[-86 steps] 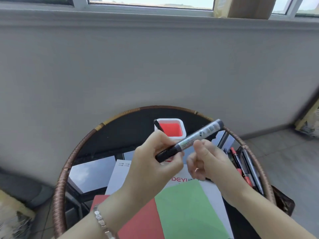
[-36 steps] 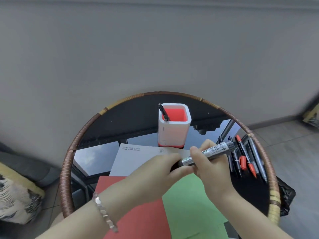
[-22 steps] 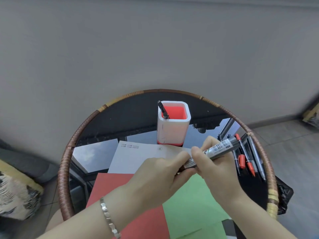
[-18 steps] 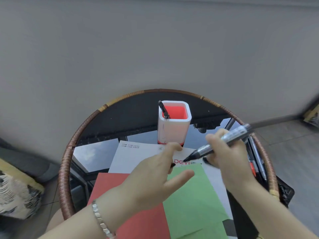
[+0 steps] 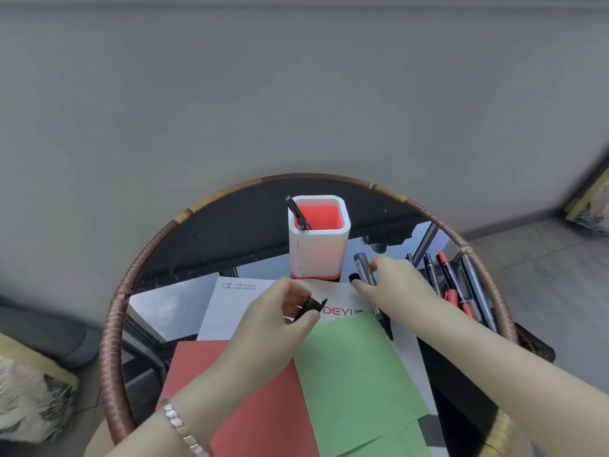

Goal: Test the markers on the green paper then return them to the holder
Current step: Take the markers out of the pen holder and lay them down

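Note:
My right hand (image 5: 400, 285) grips a grey uncapped marker (image 5: 364, 270), held steeply with its black tip (image 5: 388, 331) down at the upper right edge of the green paper (image 5: 356, 374). My left hand (image 5: 273, 319) pinches the marker's black cap (image 5: 310, 305) just above the green paper's top left corner. Behind both hands stands the white holder with a red inside (image 5: 318, 245), and one black pen (image 5: 297, 213) leans in its left corner.
Several loose markers (image 5: 456, 291), black, grey and red-capped, lie at the table's right side. A red sheet (image 5: 257, 400) lies left of the green paper, both on a white printed sheet (image 5: 237, 301). The round glass table has a rattan rim (image 5: 112, 324); a grey wall rises behind.
The cap came off: my left hand pulled it away to the left. My right hand swung the marker tip-down and lowered it to the green paper's edge.

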### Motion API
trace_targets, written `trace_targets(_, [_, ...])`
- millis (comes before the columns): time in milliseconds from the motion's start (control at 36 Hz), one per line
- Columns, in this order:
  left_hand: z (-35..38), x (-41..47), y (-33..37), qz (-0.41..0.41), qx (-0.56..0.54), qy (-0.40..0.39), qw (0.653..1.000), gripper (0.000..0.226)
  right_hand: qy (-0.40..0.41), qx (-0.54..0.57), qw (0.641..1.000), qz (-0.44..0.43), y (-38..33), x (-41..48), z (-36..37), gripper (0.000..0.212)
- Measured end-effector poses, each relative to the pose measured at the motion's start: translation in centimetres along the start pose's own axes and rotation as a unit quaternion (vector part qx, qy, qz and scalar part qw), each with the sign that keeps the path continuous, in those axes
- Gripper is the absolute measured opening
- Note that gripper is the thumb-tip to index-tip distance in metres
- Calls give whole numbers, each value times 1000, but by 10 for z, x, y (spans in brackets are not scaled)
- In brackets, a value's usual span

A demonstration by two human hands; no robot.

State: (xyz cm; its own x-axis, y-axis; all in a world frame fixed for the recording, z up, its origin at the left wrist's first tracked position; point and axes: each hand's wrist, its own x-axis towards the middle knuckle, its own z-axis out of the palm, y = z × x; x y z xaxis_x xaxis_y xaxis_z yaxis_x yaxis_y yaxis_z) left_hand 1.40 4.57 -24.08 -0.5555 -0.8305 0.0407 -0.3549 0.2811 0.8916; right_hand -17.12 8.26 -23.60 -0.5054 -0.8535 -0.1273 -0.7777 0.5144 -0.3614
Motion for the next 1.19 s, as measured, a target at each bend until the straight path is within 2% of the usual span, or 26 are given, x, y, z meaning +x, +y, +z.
trace_targets(139, [10, 7, 5, 13, 31, 3, 999, 13, 30, 19, 999, -14, 11, 6, 2, 35])
trace_targets(333, [47, 33, 17, 53, 112, -34, 992, 15, 89, 3, 996, -17, 38, 10, -4, 12])
trace_targets(528, [82, 55, 25, 86, 248, -85, 961, 14, 75, 41, 996, -8, 50, 11, -4, 10])
trace_targets(639, [79, 55, 24, 99, 260, -99, 955, 20, 96, 59, 993, -19, 50, 7, -8, 18])
trace_targets(722, [63, 49, 20, 113, 235, -76, 962, 24, 151, 111, 980, -70, 36, 6, -18, 17])
trace_targets(833, [34, 33, 10, 116, 185, -39, 975, 19, 190, 155, 951, -190, -1, 4, -39, 16])
trace_targets(972, [-4, 17, 3, 80, 180, 1, 980, 15, 160, 143, 943, -256, -47, 16, -50, 21])
trace_targets(1083, [-28, 13, 3, 50, 181, 30, 982, 16, 101, 130, 962, -218, -74, 32, -49, 26])
trace_targets(1194, [-42, 10, 2, 16, 181, 41, 983, 18, 55, 149, 974, -163, -89, 47, -41, 20])
